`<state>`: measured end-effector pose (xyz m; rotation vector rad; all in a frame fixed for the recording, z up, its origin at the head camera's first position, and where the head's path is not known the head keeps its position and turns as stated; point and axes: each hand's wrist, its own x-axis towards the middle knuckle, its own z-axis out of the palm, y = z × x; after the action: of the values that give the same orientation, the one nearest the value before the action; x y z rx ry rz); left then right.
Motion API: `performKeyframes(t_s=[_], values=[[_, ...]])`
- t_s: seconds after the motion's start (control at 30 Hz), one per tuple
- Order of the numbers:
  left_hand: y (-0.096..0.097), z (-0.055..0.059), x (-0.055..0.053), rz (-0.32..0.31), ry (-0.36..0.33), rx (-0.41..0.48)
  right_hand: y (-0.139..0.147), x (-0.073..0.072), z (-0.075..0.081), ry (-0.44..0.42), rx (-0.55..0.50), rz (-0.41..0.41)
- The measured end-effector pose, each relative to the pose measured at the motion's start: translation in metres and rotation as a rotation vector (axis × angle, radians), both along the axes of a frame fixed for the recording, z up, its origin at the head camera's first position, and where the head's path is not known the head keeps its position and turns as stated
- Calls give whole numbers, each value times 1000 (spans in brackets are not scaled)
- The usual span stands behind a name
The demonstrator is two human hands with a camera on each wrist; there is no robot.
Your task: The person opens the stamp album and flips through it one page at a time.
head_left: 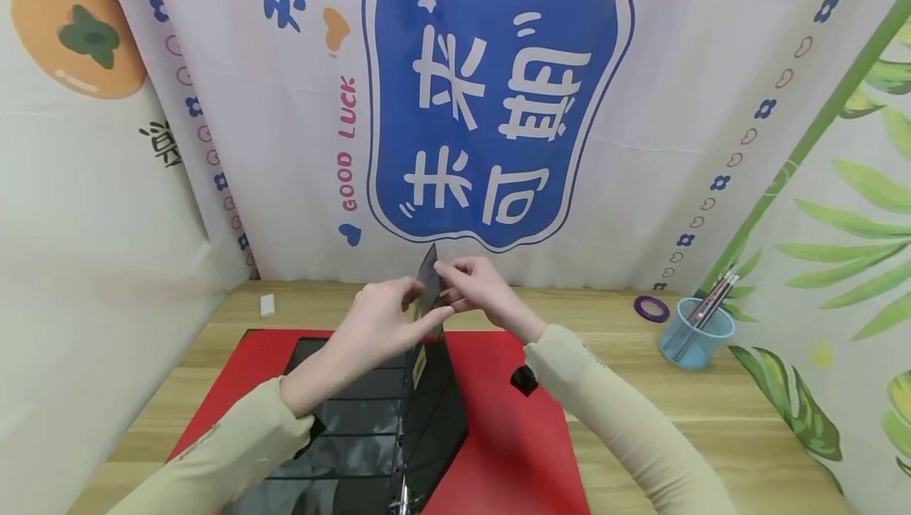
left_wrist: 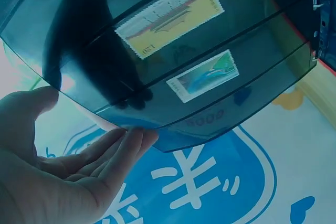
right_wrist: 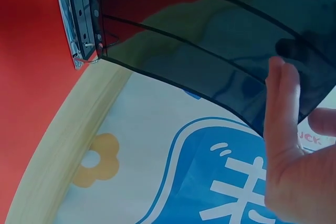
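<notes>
A black ring-bound stamp album point(head_left: 349, 420) lies spread on a red mat. One dark see-through album page point(head_left: 429, 274) stands raised from it, bending toward its outer edge. Two stamps show in its strips in the left wrist view: a larger yellow and grey stamp point(left_wrist: 170, 17) and a smaller green-blue stamp point(left_wrist: 205, 76). My right hand point(head_left: 480, 289) pinches the page near its outer corner, its fingers point(right_wrist: 283, 93) lying against the dark face. On the other side my left hand point(head_left: 387, 313) touches the page's edge with thumb and fingertips, the fingers loosely extended.
The red mat point(head_left: 508, 420) covers the wooden table's point(head_left: 626, 412) middle. A white block point(head_left: 266, 305) is at the back left. Toward the right are a purple ring point(head_left: 651, 309) and a blue cup point(head_left: 696, 341) of slim brush-like sticks. A printed curtain point(head_left: 306, 183) hangs behind.
</notes>
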<state>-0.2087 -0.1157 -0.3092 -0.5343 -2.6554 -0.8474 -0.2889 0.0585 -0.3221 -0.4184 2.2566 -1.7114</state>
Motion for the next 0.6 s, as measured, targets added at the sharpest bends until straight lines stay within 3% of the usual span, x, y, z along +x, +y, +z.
performKeyframes(t_s=[0.17,0.3,0.6], values=[[-7,3,2,-13,-28,20,1,3,-6,20,0,36],[-21,8,7,17,-77,25,10,9,-20,98,55,54],[-82,5,27,145,-145,21,53,33,-85,312,423,166]])
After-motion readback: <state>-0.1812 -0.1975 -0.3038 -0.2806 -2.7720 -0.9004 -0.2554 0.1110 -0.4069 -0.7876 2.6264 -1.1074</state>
